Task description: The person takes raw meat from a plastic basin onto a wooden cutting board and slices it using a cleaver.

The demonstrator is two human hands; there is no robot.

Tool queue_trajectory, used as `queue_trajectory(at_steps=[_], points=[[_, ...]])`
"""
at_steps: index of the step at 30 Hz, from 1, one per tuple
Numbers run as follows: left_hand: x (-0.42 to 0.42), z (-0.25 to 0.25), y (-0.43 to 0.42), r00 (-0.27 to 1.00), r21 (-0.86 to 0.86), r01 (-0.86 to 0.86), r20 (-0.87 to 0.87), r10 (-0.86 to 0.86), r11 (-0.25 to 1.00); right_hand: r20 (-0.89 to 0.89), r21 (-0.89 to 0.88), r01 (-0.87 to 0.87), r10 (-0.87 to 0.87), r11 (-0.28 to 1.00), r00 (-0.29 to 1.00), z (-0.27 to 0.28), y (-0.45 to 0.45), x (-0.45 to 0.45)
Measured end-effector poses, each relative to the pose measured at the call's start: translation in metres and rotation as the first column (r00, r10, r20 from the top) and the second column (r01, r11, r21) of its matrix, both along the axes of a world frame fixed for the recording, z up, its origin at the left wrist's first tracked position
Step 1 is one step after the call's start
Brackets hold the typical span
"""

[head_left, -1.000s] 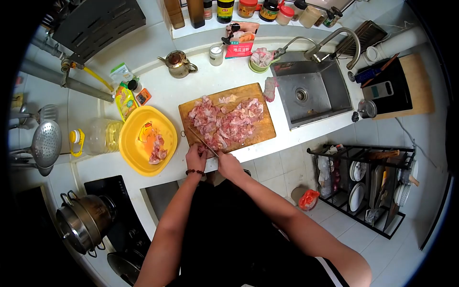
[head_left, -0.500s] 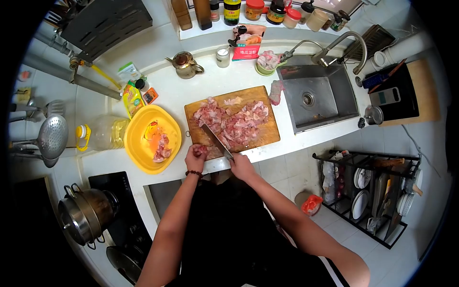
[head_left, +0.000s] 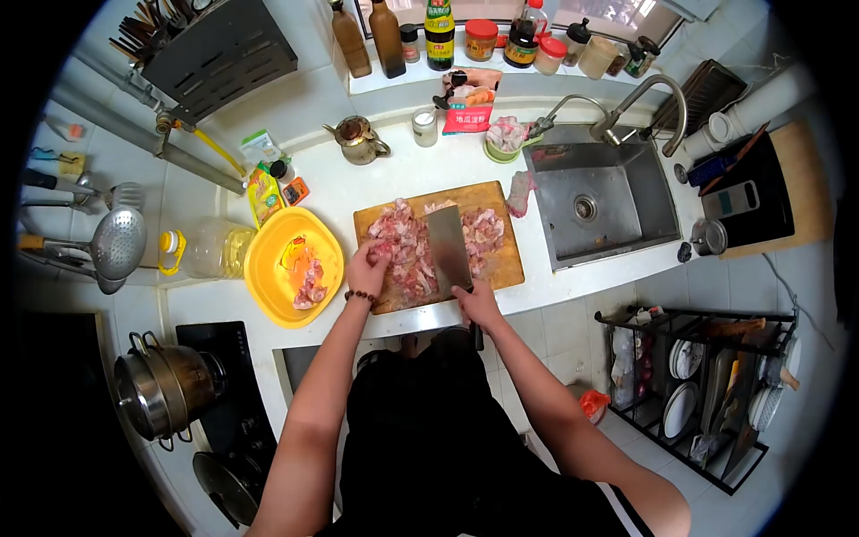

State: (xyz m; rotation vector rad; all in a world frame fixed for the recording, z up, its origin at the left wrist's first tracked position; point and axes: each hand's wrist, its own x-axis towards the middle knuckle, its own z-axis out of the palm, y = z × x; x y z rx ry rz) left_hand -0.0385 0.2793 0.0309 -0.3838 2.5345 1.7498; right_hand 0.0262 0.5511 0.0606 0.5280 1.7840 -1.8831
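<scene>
My right hand [head_left: 480, 304] grips the dark handle of a cleaver [head_left: 448, 245], whose broad blade lies flat-side up over the chopped raw meat [head_left: 412, 255]. The meat is spread across a wooden cutting board [head_left: 508, 261], and part of it is hidden under the blade. At the board's left side, my left hand [head_left: 361, 273], with a beaded bracelet on its wrist, closes its fingers on a small piece of meat at the edge of the pile. Left of the board stands a yellow basin [head_left: 265, 288] with some meat pieces [head_left: 310, 288] inside.
A sink [head_left: 617, 237] lies to the right. Behind the board stand a teapot [head_left: 360, 141], a glass jar [head_left: 424, 127] and a red starch bag [head_left: 469, 106]. An oil jug [head_left: 210, 251] is beside the basin. Pots [head_left: 161, 394] sit on the lower left stove.
The cleaver has turned from edge-down to broad side up and shifted right over the meat. My left hand has moved up from the board's front edge to the left of the pile.
</scene>
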Motion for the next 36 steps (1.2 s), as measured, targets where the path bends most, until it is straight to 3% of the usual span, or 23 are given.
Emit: queue_trajectory(at_steps=[1,2,6,8,11,13,15,16,17,18,19,21,23,25,26,31,34,36], points=[[-0.009,0.011,0.003,0.998,-0.249,0.059,0.046,-0.049,0.967,-0.003,-0.002,-0.002,0.002,1.000,1.000,-0.002,0.004,-0.001],[-0.013,0.022,0.008,0.995,-0.346,0.088,0.072,-0.068,0.934,0.001,0.019,-0.034,0.034,0.999,0.999,-0.004,0.010,-0.001],[-0.010,0.017,0.009,0.997,-0.319,0.049,0.064,-0.030,0.947,-0.047,0.079,-0.102,0.106,0.992,0.993,-0.011,0.025,0.002],[0.003,0.023,0.009,0.985,-0.187,-0.125,-0.138,0.100,0.974,-0.073,0.080,-0.089,0.095,0.993,0.993,-0.017,0.031,0.006],[0.026,0.012,0.009,1.000,-0.272,-0.011,0.015,0.016,0.962,-0.029,0.040,-0.070,0.072,0.997,0.997,-0.003,0.036,0.012],[0.035,0.002,0.024,0.999,-0.223,-0.048,0.002,0.050,0.974,0.035,-0.001,-0.060,0.060,0.998,0.998,0.013,0.042,0.013],[0.032,-0.020,0.033,0.979,0.225,-0.001,0.197,-0.045,0.974,0.151,-0.216,-0.023,0.057,0.976,0.987,0.023,0.047,0.012],[0.031,-0.007,0.048,0.979,0.225,-0.003,0.199,-0.043,0.974,0.152,-0.216,-0.024,0.059,0.976,0.987,0.028,0.048,0.011],[0.028,0.020,0.071,0.943,0.520,-0.094,0.321,-0.092,0.849,0.186,-0.313,-0.024,0.086,0.950,0.979,0.033,0.049,0.010],[0.028,0.035,0.086,0.893,0.744,-0.217,0.413,-0.180,0.632,0.217,-0.405,-0.017,0.114,0.914,0.970,0.036,0.049,0.010],[0.028,0.032,0.091,0.893,0.746,-0.216,0.411,-0.181,0.630,0.215,-0.403,-0.017,0.113,0.915,0.970,0.038,0.048,0.010],[0.022,0.021,0.100,0.932,0.912,-0.161,0.266,-0.245,0.378,0.255,-0.433,0.004,0.118,0.901,0.960,0.043,0.045,0.007],[0.018,0.008,0.102,0.935,0.901,-0.198,0.292,-0.203,0.387,0.265,-0.438,0.009,0.119,0.899,0.957,0.038,0.045,0.005],[0.015,0.005,0.094,0.930,0.840,-0.206,0.328,-0.167,0.502,0.251,-0.419,0.002,0.113,0.908,0.961,0.036,0.045,0.000],[0.014,0.004,0.094,0.913,0.741,-0.282,0.403,-0.068,0.609,0.234,-0.387,-0.002,0.100,0.922,0.967,0.037,0.046,-0.001],[0.001,0.016,0.092,0.922,0.706,-0.280,0.387,-0.023,0.650,0.248,-0.404,0.003,0.107,0.915,0.963,0.031,0.051,-0.009],[-0.002,0.008,0.089,0.888,0.794,-0.276,0.427,-0.173,0.541,0.278,-0.428,-0.029,0.162,0.903,0.947,0.035,0.047,-0.010],[-0.002,-0.019,0.080,0.901,0.906,-0.300,0.372,-0.225,0.298,0.288,-0.419,-0.017,0.150,0.908,0.946,0.039,0.042,-0.010]])
